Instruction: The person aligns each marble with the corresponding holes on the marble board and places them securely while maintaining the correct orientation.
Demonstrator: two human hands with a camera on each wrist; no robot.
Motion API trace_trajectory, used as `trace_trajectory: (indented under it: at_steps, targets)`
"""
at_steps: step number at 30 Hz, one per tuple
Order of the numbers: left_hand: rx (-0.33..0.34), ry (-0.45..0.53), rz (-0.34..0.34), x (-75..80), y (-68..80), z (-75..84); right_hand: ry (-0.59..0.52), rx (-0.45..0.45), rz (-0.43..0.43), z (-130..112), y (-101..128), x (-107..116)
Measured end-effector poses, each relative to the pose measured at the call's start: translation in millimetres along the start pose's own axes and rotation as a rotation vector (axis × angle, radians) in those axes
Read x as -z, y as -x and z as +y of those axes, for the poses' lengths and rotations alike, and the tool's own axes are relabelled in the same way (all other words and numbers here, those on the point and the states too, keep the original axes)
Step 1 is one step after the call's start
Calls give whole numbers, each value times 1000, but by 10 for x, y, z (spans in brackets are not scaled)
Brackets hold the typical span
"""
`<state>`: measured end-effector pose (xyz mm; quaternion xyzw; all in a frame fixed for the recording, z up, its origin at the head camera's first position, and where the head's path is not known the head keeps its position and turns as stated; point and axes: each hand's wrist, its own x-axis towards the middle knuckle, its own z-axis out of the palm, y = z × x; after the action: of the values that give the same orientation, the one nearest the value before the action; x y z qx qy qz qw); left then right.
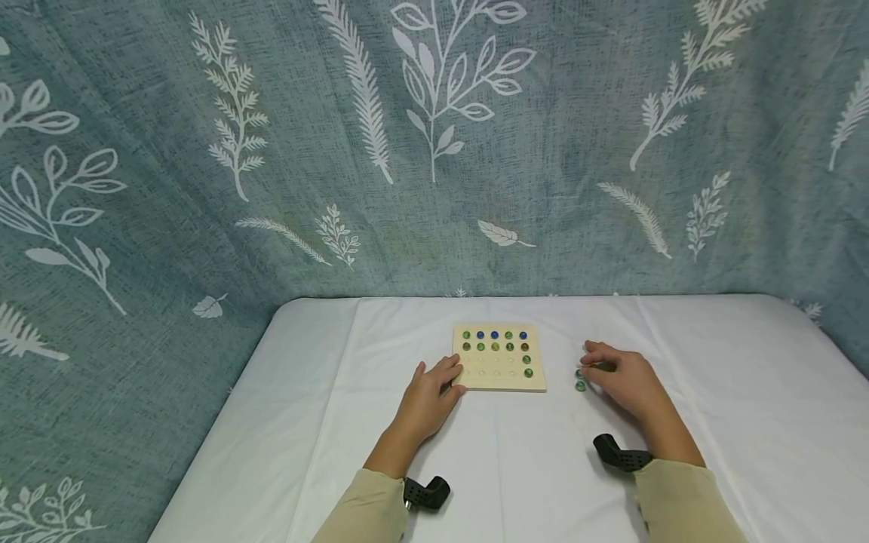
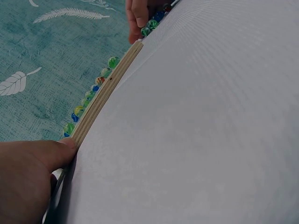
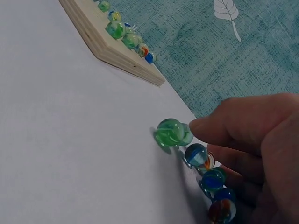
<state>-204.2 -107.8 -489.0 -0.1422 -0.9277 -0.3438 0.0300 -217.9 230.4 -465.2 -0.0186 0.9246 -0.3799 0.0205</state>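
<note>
Left hand [image 1: 428,396] rests with loose fingers against the near corner of the wooden board [image 1: 500,357]. Right hand [image 1: 621,377] lies over loose marbles [image 3: 174,132] beside the board, fingertips [image 3: 205,125] touching a green one without pinching it. Next, I judge, comes a clean pinch and a carry to an empty hole.

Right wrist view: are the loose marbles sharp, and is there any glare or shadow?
Right wrist view: the green glass marble is sharp, with a soft shadow on the white tablecloth; the right hand is slightly blurred. Head view: even light, bent edges, marbles tiny.
</note>
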Motion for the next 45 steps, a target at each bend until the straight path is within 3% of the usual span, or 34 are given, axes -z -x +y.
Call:
trace_trajectory:
  at_steps: [30, 45]
  targets:
    - [-9, -12, -1, -1, -5, -4, 74, 25, 16, 34, -22, -96]
    - [3, 0, -1, 23, -8, -16, 39, 40, 61, -144, -71, -138]
